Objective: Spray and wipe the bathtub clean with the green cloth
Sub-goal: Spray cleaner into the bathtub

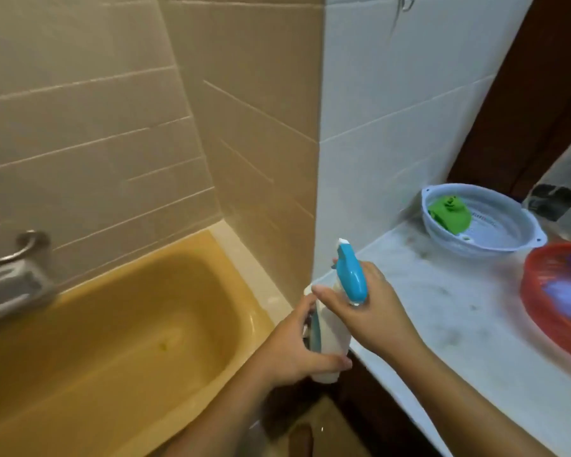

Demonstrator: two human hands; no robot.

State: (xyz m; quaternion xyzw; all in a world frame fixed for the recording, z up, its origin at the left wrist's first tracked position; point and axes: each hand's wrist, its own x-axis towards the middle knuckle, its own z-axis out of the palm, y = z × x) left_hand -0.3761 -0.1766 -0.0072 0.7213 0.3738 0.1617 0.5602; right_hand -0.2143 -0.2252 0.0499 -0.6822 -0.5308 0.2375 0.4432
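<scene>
A white spray bottle (333, 331) with a blue trigger head is held upright between the tub and the counter. My left hand (290, 347) grips the bottle's body from the left. My right hand (366, 308) is wrapped around its neck just under the blue head, nozzle pointing up and left. The yellow bathtub (119, 324) fills the lower left and looks dry. The green cloth (450, 211) lies crumpled in a white basin (495, 239) on the counter at the right, well away from both hands.
A marble counter (442, 308) runs along the right side, with a red basket (561, 298) near its right edge. A metal grab handle (10, 255) sticks out of the tiled wall at the left. Beige tiles surround the tub.
</scene>
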